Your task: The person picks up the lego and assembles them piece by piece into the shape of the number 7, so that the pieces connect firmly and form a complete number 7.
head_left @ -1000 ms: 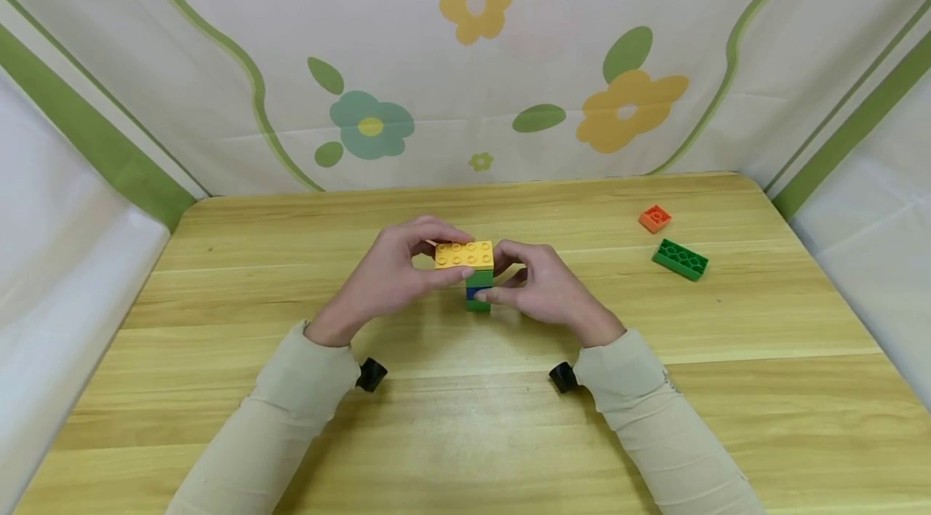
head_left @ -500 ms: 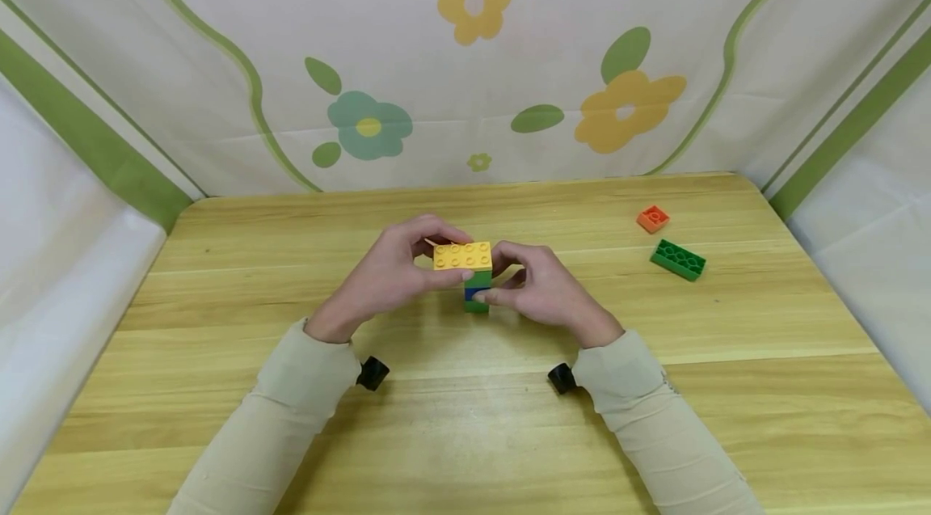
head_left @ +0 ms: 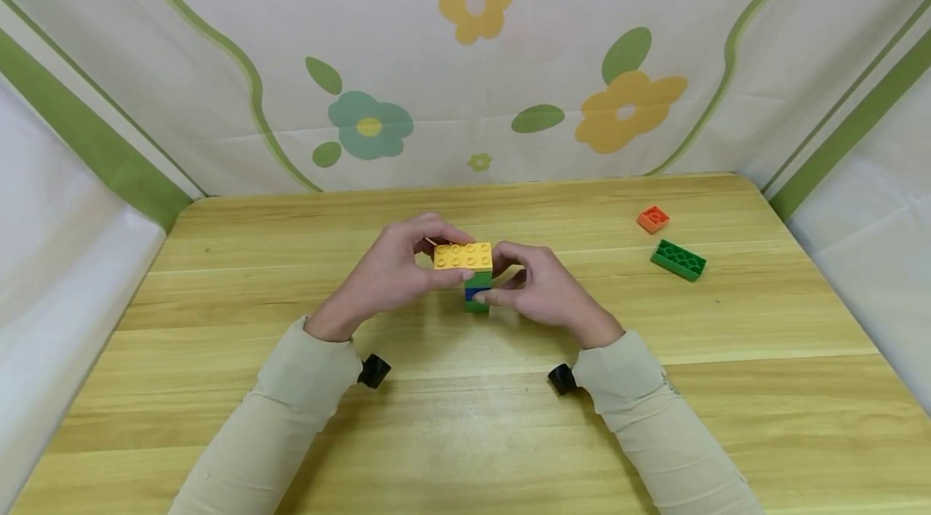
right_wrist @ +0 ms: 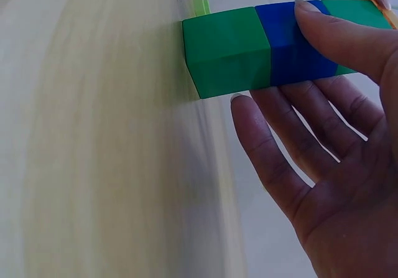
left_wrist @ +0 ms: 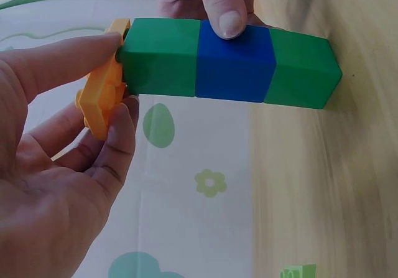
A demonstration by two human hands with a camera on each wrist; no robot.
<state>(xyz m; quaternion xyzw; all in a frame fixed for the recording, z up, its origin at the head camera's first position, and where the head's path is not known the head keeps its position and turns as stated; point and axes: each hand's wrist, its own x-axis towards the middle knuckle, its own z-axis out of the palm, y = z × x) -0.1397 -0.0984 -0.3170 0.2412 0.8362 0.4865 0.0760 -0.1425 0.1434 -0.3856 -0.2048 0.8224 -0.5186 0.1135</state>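
Note:
A three-block tower, green (head_left: 478,278), blue (left_wrist: 236,61) and green (left_wrist: 305,69), stands upright on the table at its middle. On top sits a yellow eight-stud toy brick (head_left: 462,255), overhanging to the left. My left hand (head_left: 396,271) pinches this yellow brick between thumb and fingers. In the left wrist view the brick looks slightly tilted against the top green block. My right hand (head_left: 541,284) grips the tower from the right, thumb on the blue block and fingers behind it. Part of the tower's right side is hidden by that hand.
An orange-red square brick (head_left: 653,218) and a long green brick (head_left: 678,259) lie studs down at the back right of the wooden table (head_left: 465,418). A light green piece (right_wrist: 199,6) shows beyond the tower. A flowered cloth (head_left: 436,54) hangs behind.
Almost nothing differs. Both hands keep their holds on the yellow brick and the tower, and the view has only shifted very slightly.

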